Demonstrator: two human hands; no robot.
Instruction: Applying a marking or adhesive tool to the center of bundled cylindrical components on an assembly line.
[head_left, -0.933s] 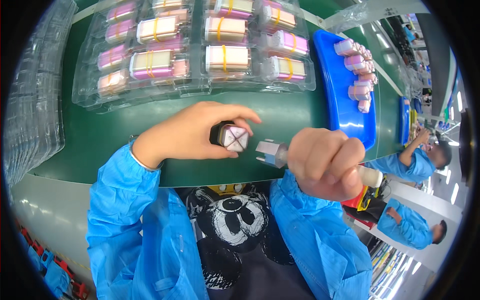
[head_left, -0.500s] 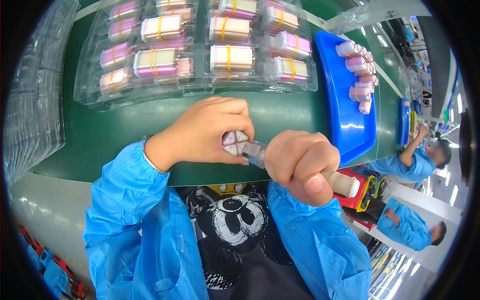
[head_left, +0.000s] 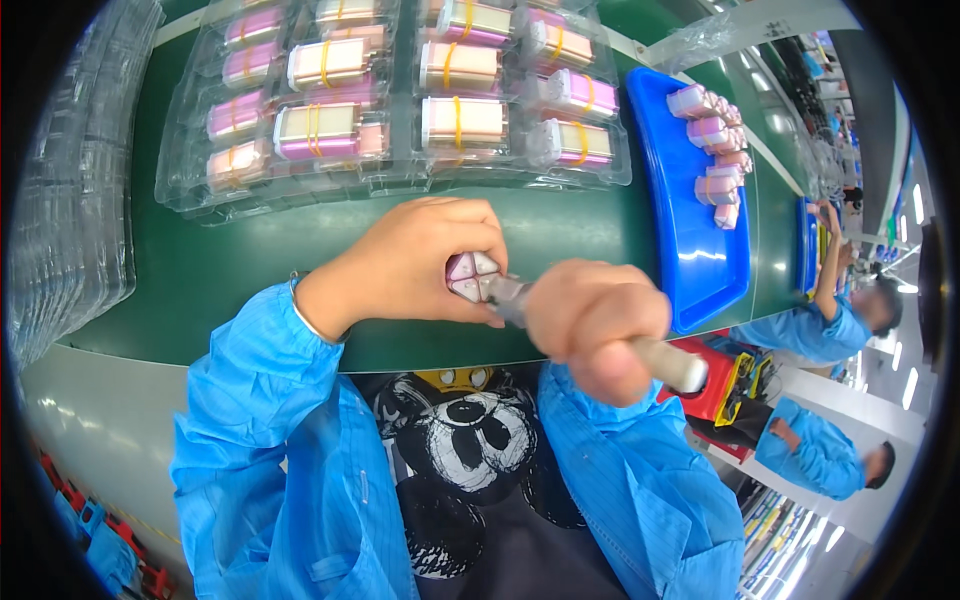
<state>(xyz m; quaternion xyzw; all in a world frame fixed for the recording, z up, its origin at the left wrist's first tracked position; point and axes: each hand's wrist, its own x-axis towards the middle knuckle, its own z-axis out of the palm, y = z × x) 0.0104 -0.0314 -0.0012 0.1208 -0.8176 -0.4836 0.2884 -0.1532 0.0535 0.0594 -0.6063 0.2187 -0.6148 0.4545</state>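
Pinched in my left hand [head_left: 420, 262] sits the small pink-and-white block [head_left: 471, 277], held above the green counter's [head_left: 560, 230] near edge. My right hand [head_left: 597, 325] fists a pale-handled tool [head_left: 668, 364], its metal tip touching the block's right face, handle trailing right.

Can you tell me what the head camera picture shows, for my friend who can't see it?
A person's left hand holds a small pink and white part while the right hand presses a pale-handled tool against it. Behind, on the green table, are clear trays of pink pieces and a blue tray.
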